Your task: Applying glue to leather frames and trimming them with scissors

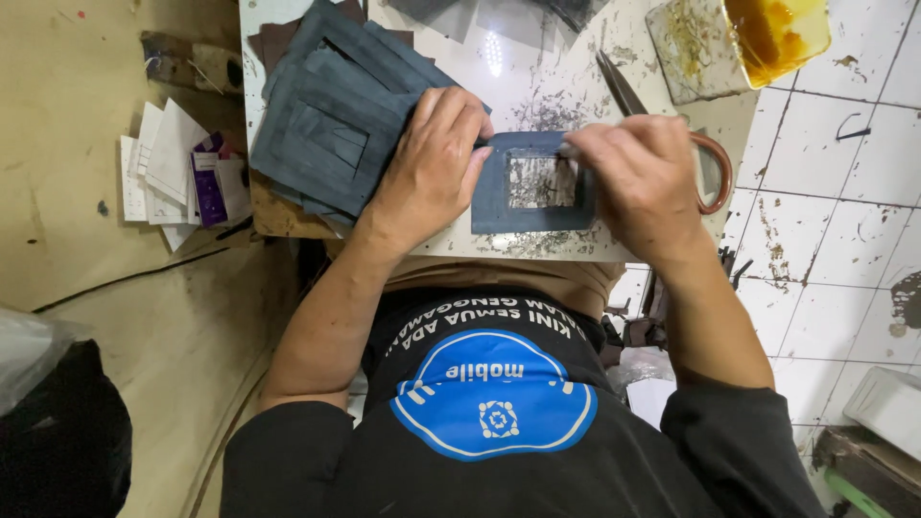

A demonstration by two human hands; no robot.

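On the scuffed desk (pixel 451 245), a stack of dark blue-grey leather frames (pixel 336 115) lies left; the left hand (pixel 432 163) presses flat on one rectangular frame (pixel 532 187) with a cut-out window, the right hand (pixel 643 177) pinching its upper edge beside scissors (pixel 619 86).

Flat dark-blue rectangular frame piece (pixel 530 182), open window centre, possibly leather, on the worktable edge.

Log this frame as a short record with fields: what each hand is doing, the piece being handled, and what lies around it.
left hand: pressing on the left edge of the frame piece
right hand: fingers on the piece's top right edge
frame piece: dark blue-grey rectangle with a cut-out window, flat on the board
work board: pale, speckled with debris
stack of cut pieces: same colour, left of the hands
scissors: behind the right hand
tub: amber liquid, top right
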